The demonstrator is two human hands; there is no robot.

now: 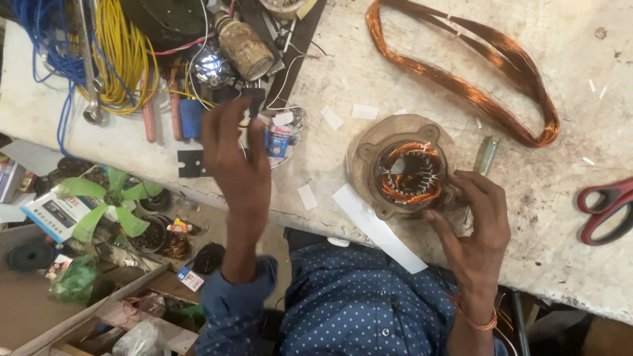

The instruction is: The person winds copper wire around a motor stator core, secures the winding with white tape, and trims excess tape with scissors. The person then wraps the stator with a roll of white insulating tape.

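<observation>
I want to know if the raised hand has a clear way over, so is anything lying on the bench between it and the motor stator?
Only flat paper lies between the left hand and the stator: small white scraps and a long white strip.

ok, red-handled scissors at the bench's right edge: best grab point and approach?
Likely by the handle loops. The scissors lie flat on the bench with only the red loops in frame, blades out of view. Come from above, on the near side, nothing crowds them there. The right hand is closest, but it rests against the motor stator.
</observation>
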